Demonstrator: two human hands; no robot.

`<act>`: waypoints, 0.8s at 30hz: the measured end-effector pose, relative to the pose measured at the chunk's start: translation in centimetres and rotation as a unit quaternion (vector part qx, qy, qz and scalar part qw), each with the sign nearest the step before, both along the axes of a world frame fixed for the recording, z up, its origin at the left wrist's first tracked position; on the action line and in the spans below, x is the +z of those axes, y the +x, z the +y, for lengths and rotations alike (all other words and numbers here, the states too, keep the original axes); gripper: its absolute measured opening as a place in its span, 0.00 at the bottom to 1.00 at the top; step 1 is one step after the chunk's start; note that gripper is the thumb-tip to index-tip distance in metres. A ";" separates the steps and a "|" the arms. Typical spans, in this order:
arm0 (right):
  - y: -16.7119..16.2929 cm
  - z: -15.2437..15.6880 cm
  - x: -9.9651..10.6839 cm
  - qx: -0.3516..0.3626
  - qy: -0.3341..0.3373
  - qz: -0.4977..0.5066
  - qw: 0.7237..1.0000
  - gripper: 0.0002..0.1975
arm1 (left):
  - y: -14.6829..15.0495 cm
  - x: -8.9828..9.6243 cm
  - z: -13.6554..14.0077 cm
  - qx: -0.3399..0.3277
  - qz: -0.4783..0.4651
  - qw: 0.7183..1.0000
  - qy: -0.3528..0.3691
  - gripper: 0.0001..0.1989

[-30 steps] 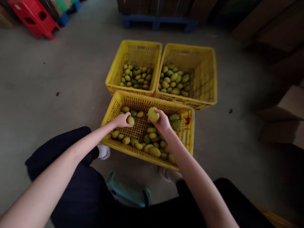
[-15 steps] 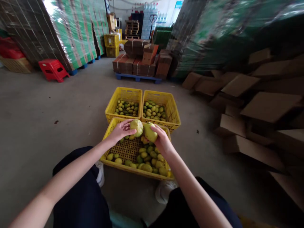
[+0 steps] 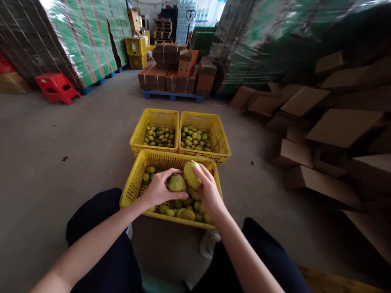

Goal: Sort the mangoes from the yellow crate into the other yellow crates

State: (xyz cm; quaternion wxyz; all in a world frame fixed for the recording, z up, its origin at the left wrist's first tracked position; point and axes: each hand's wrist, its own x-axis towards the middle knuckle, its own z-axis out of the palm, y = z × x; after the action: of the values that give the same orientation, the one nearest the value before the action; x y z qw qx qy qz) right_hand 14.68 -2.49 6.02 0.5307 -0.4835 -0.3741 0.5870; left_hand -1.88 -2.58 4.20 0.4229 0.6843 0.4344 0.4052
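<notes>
My left hand (image 3: 159,188) curls its thumb and fingers around a yellow-green mango (image 3: 176,183), dark at its upper end. Just to the right and slightly higher, my right hand (image 3: 208,188) grips a yellower mango (image 3: 192,174), tilted with its stem end up. Both mangoes are above a yellow perforated crate (image 3: 130,189) between my knees. Green and yellow mangoes (image 3: 186,214) lie in that crate, mostly along its near and right sides, with a few at the far left (image 3: 148,173). My hands hide part of the crate's middle.
Two more yellow crates (image 3: 139,129) (image 3: 224,136) with mangoes stand beyond the near one. Bundled cardboard sits on a blue pallet (image 3: 173,97) behind them. Open cartons (image 3: 320,187) crowd the right; a red stool (image 3: 58,88) and wrapped stacks (image 3: 88,40) are at left.
My left hand has come lower and nearer with its mango, whose darker end now shows. The right-hand mango has been turned more upright. The whole view has shifted slightly.
</notes>
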 end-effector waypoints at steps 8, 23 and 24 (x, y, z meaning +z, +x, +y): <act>0.7 0.2 1.6 0.067 0.166 -0.115 0.977 0.20 | -1.0 0.4 0.8 0.062 -0.115 0.990 0.057 0.28; 0.1 0.1 0.2 0.031 0.353 -0.172 0.919 0.25 | -3.6 1.1 0.5 0.084 0.009 0.953 0.291 0.32; 0.1 0.0 0.2 0.031 0.353 -0.176 0.918 0.25 | -3.7 1.0 0.5 0.083 0.012 0.952 0.296 0.32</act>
State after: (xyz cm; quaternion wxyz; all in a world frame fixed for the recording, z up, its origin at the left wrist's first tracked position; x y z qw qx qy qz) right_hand 14.75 -2.45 6.19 0.5741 -0.3484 -0.6595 0.3378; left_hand -5.56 -2.10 5.21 0.1615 0.7452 0.3552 0.5408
